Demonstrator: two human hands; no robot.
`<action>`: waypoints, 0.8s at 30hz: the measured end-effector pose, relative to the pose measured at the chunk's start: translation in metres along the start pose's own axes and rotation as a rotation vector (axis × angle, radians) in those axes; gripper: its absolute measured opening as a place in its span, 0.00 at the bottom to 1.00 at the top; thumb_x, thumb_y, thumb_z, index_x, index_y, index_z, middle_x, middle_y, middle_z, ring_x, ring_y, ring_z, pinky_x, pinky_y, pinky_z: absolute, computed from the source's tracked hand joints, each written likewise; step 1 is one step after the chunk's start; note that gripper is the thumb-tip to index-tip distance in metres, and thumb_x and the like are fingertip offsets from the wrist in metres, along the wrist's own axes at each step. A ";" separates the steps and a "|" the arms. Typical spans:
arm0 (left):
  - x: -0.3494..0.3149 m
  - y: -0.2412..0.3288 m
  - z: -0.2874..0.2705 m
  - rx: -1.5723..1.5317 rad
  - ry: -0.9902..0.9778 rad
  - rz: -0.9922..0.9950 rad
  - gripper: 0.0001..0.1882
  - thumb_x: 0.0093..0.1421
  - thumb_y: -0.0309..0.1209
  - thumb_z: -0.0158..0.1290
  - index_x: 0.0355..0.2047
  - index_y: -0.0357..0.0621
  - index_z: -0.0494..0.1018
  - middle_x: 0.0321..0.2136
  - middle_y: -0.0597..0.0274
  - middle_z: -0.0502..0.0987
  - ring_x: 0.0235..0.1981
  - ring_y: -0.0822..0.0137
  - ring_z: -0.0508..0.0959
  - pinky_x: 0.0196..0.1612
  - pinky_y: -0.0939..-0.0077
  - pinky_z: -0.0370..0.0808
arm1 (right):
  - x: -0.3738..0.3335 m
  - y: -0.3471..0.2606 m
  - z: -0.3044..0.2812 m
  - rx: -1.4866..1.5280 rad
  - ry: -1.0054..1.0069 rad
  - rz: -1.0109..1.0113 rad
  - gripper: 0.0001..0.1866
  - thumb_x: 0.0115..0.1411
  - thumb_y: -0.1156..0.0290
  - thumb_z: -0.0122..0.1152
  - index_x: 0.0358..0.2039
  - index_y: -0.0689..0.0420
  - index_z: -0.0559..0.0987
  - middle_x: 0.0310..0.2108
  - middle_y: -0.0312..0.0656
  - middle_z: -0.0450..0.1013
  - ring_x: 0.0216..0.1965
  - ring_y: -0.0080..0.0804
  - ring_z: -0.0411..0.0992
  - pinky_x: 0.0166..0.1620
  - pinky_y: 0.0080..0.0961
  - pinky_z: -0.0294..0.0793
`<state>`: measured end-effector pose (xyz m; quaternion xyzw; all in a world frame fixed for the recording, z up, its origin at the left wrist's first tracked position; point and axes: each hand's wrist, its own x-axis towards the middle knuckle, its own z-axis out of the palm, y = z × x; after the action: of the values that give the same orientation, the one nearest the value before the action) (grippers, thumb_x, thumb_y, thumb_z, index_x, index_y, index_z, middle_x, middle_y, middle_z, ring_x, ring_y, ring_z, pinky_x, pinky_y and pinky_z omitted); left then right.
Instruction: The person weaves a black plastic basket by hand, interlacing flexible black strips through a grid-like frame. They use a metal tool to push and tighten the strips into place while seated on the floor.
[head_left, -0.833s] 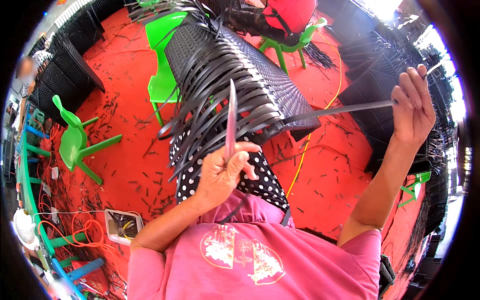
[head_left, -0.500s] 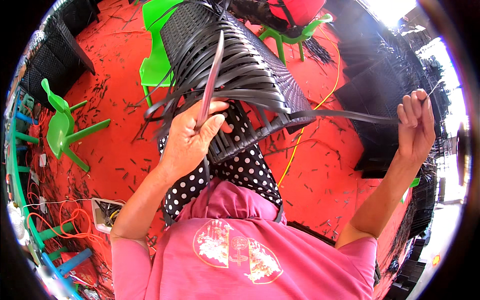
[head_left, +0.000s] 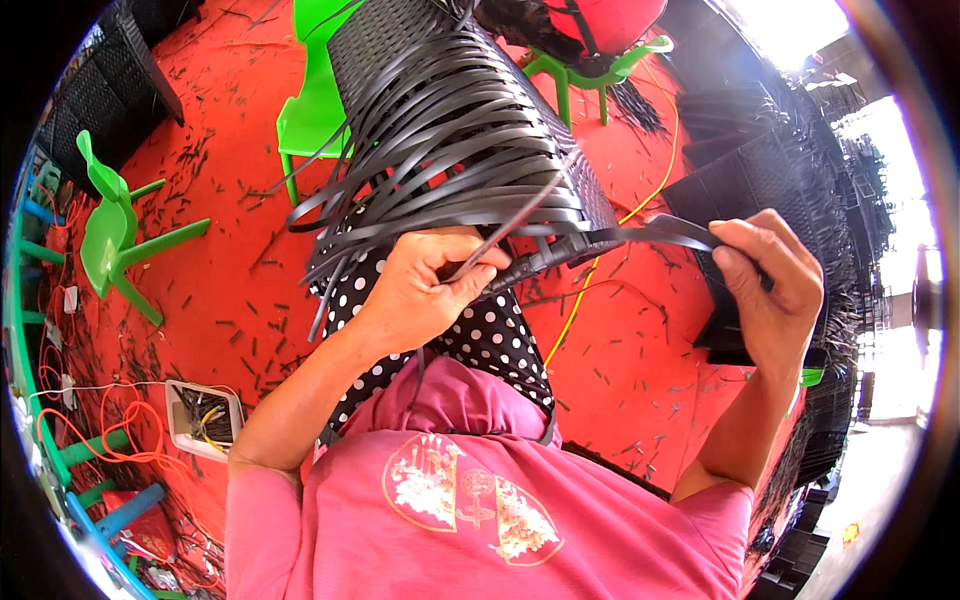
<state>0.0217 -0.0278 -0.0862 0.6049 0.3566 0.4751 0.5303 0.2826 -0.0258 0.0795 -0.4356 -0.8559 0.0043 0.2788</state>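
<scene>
A pointed tool [head_left: 520, 214] is held in the left grip [head_left: 425, 290], at the near edge of the woven panel [head_left: 470, 120]; its contact with the panel cannot be determined. A black strip [head_left: 640, 234], run out from the panel's near right corner, is pinched in the right grip [head_left: 778, 285], right of the panel. Left of the panel, a green chair [head_left: 312, 125] is noted.

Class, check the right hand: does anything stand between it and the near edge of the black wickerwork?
Nothing visible does. The right hand pinches a flat black strip spanning the gap to the wickerwork; the left hand lies outside that gap.
</scene>
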 end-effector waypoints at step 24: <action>0.019 0.015 0.007 -1.028 -0.082 -0.592 0.04 0.59 0.27 0.52 0.29 0.41 0.70 0.20 0.51 0.75 0.10 0.74 0.69 0.09 0.84 0.60 | 0.032 -0.061 0.050 -0.416 -0.371 -0.231 0.05 0.46 0.75 0.58 0.20 0.58 0.70 0.19 0.41 0.62 0.22 0.39 0.69 0.27 0.34 0.66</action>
<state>0.0333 -0.0145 -0.0678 0.1631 0.2136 0.3950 0.8785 0.1987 -0.0278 0.0674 -0.3750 -0.9185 -0.1233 0.0211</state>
